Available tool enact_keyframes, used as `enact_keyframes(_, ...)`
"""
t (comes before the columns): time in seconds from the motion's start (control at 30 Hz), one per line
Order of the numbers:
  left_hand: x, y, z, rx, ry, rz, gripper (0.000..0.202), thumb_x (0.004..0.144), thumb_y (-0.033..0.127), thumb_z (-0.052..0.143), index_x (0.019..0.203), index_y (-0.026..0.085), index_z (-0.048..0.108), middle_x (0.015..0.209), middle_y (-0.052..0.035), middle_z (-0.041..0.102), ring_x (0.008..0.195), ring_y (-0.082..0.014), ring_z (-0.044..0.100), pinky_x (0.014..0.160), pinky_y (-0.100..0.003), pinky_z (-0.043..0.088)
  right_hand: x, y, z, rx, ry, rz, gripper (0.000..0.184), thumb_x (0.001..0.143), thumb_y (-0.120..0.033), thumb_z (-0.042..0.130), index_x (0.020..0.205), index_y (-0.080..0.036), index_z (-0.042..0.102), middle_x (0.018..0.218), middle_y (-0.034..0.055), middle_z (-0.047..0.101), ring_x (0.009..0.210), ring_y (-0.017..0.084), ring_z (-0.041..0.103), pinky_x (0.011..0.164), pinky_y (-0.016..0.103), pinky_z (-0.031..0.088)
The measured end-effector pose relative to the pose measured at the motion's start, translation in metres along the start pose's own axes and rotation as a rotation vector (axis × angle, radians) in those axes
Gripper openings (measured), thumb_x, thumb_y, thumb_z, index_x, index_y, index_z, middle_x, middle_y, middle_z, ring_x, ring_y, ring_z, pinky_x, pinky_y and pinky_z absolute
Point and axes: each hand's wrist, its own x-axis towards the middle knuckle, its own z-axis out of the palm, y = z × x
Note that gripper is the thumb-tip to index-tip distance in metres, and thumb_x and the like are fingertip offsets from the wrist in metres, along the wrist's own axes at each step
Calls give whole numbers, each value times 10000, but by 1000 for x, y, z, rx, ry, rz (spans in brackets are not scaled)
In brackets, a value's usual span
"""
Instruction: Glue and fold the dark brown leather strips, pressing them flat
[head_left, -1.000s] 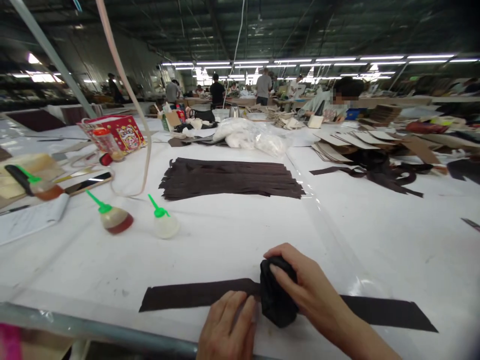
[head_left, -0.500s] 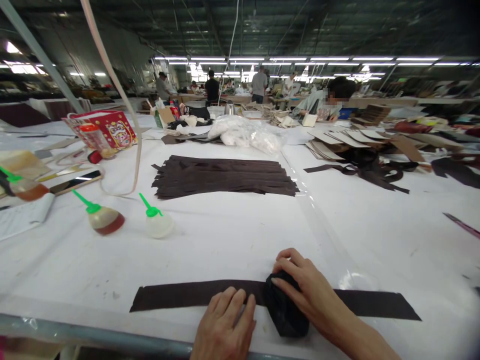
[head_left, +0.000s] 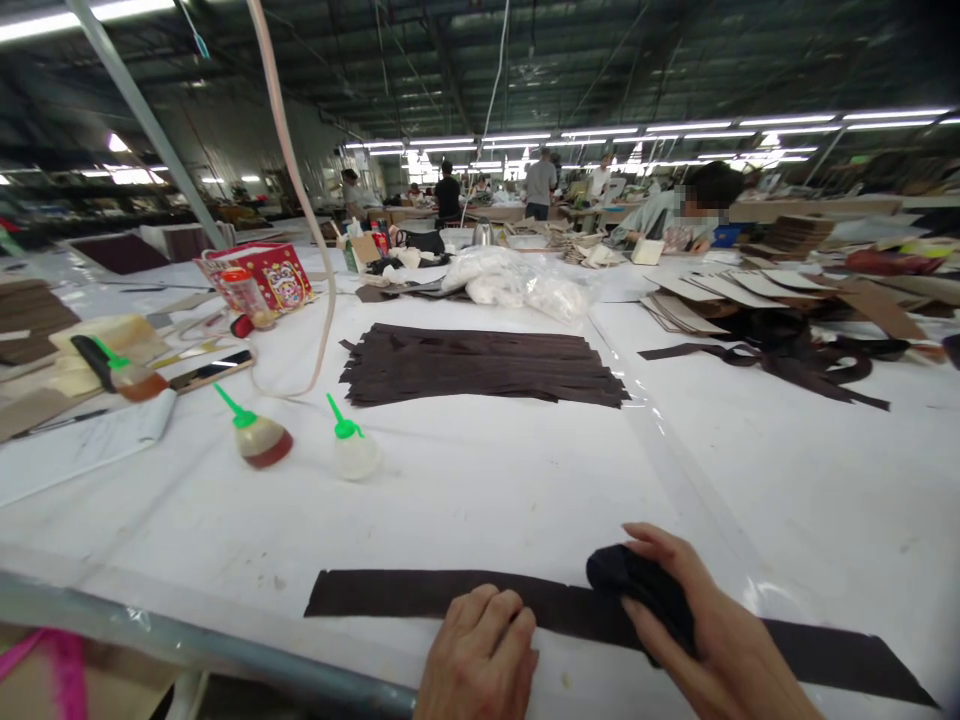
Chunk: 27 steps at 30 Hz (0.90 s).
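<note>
A long dark brown strip point(head_left: 390, 594) lies across the white table near its front edge. My left hand point(head_left: 480, 655) rests at the strip's near edge, fingers curled and close together over it; the thumb and fingertips are partly hidden. My right hand point(head_left: 705, 610) grips a wadded black cloth point(head_left: 637, 585) between thumb and fingers, over the strip to the right of my left hand. The cloth is slightly tilted, and whether it touches the strip I cannot tell. Beyond my hands lies a flat pile of similar brown strips point(head_left: 480, 365).
Two squeeze bottles with green spouts, one amber-filled point(head_left: 262, 440) and one whitish point(head_left: 356, 452), stand at left. A hose point(head_left: 296, 180) hangs down to the table. Clear plastic bags point(head_left: 517, 280) lie behind the pile. Card pieces point(head_left: 712, 290) and loose strips point(head_left: 810, 365) are at right. A person point(head_left: 667, 215) works beyond.
My right hand has moved right along the strip with the black cloth, which is now tilted. My left fingers have drawn closer together. The view has swung left.
</note>
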Motion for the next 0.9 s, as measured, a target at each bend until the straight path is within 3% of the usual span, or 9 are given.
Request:
enact_keyframes(0.1,-2,-2,-1,-11,-74,5,246,935,177,399,982,167,640,952,-54,677,863,-204,608,731,-313,499,13,-16,-7,117,-67,74,243,925,-336,489,1155,-262,466,1020,32,630,868,181,631,722,261,536)
enact_keyframes(0.2,-8,-4,-1,56,-172,57,256,919,165,441,1102,161,621,1031,-60,671,925,-221,606,775,-326,500,20,-42,14,181,-191,-112,208,914,-177,453,1105,-238,508,1061,51,596,965,190,582,837,309,503)
enact_keyframes(0.27,-13,-5,0,85,-187,68,289,930,171,417,1140,169,615,1047,-64,669,936,-229,606,788,-340,493,20,-50,34,120,-266,-177,243,876,-86,446,1059,-217,538,1013,60,588,936,208,568,823,353,497)
enact_keyframes(0.33,-17,-6,2,107,-172,84,303,936,175,404,1145,180,623,1050,-55,673,939,-231,607,800,-346,480,15,-41,45,2,-300,-182,224,854,-56,457,988,-202,562,940,60,579,873,222,560,774,379,494)
enact_keyframes(0.4,-18,-7,4,130,-139,111,300,930,171,426,1150,183,629,1050,-39,680,935,-224,608,814,-341,464,7,-15,42,-122,-265,-172,198,854,-58,451,931,-197,570,884,56,563,819,225,549,722,375,479)
enact_keyframes(0.53,-19,-10,5,148,-115,131,314,915,149,437,1156,187,634,1043,-22,689,922,-204,613,829,-337,441,-7,33,10,-346,-3,-97,162,881,-115,416,865,-196,555,830,57,536,728,211,528,652,346,429)
enact_keyframes(0.63,-19,-13,6,170,-132,178,328,898,128,442,1155,191,635,1038,-24,692,921,-197,619,821,-335,436,-8,15,7,-281,73,-34,143,905,-147,423,961,-195,546,959,76,543,797,204,542,691,331,429)
enact_keyframes(0.77,-22,-15,10,180,-107,204,331,886,105,443,1130,196,647,1009,-23,702,898,-194,626,817,-336,423,-5,-23,30,-101,-113,-95,165,854,-106,517,958,-228,555,952,33,558,862,207,530,776,347,408)
enact_keyframes(0.9,-24,-12,15,147,-59,130,323,894,104,432,1101,205,658,973,-17,711,866,-195,624,821,-346,409,-8,16,14,-315,-100,42,146,836,-73,507,867,-207,558,884,40,560,814,223,520,733,359,359)
